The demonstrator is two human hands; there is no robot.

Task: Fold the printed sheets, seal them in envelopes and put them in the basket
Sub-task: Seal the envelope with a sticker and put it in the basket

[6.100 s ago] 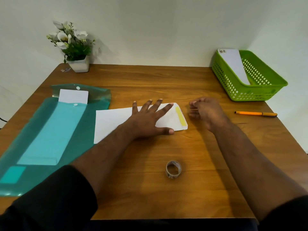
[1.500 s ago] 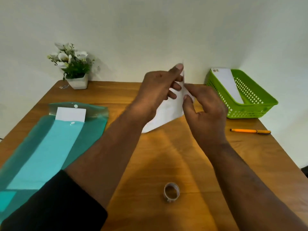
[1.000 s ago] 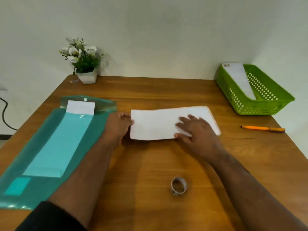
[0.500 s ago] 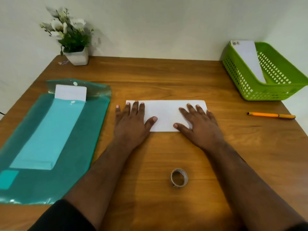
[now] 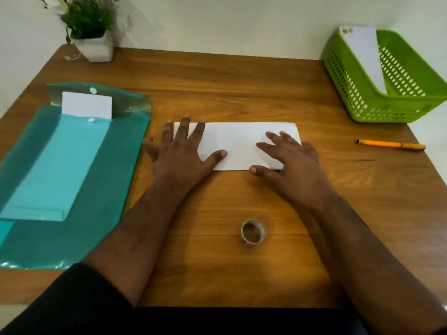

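Observation:
A white envelope [image 5: 238,145] lies flat on the wooden table [image 5: 242,88], long side across. My left hand [image 5: 180,153] presses its left end with fingers spread and straight. My right hand [image 5: 289,160] lies flat on its right end and covers the lower right corner. The green basket [image 5: 362,102] stands at the back right with one white envelope [image 5: 364,52] leaning inside. A teal plastic folder [image 5: 101,189] lies at the left with white paper [image 5: 87,105] sticking out of its top.
A roll of clear tape [image 5: 253,232] stands near the front, between my forearms. An orange pen [image 5: 389,144] lies to the right of the envelope. A potted plant [image 5: 93,42] sits at the back left corner against the wall.
The envelope was lifted and handled in both hands, then laid flat on the table. Both hands now press it down, and my fingers have spread slightly wider over its ends.

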